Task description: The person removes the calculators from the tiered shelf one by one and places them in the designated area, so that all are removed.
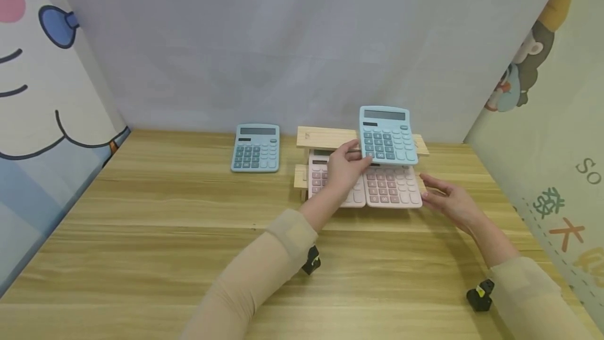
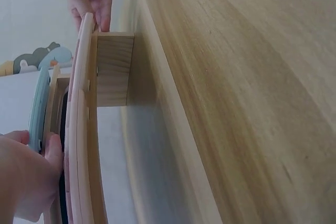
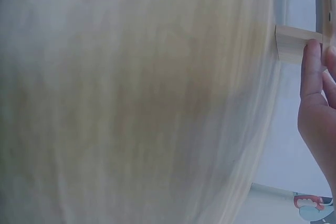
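A two-tier wooden rack [image 1: 325,138] stands on the table. Two pink calculators [image 1: 394,189] lie side by side on its lower tier. Above them, a light blue calculator [image 1: 384,138] is at the upper tier, tilted toward me. My left hand [image 1: 343,169] pinches that blue calculator by its lower left corner and partly covers the left pink one. At the rack's right end, my right hand [image 1: 450,202] holds the lower board's edge beside the right pink calculator. The left wrist view shows those right fingers [image 2: 105,17] at the board's end.
Another blue calculator [image 1: 255,148] lies against the back curtain [image 1: 226,56], left of the rack. The wooden table [image 1: 155,235] spreads to the left and front. Printed panels [image 1: 557,135] border both sides.
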The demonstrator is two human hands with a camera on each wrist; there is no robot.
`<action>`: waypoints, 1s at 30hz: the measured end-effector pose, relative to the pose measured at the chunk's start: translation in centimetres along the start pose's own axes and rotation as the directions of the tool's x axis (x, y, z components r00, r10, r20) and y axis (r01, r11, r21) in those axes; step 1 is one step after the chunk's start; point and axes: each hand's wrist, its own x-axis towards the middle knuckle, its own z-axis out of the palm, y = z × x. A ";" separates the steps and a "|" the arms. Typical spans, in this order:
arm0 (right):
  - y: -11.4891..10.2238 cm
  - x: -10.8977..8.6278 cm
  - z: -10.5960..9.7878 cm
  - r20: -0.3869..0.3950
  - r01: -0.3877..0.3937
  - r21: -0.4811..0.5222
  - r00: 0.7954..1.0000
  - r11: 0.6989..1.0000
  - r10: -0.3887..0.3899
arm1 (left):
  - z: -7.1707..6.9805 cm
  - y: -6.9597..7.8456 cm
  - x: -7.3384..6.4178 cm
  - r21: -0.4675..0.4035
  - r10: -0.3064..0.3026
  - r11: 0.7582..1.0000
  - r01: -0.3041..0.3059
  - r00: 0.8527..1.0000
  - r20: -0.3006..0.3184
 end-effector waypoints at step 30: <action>-0.1 -0.2 0.1 0.010 0.014 0.092 1.000 0.996 -0.015 | -3.9 -0.5 0.0 -0.121 -0.025 0.991 0.048 0.982 0.185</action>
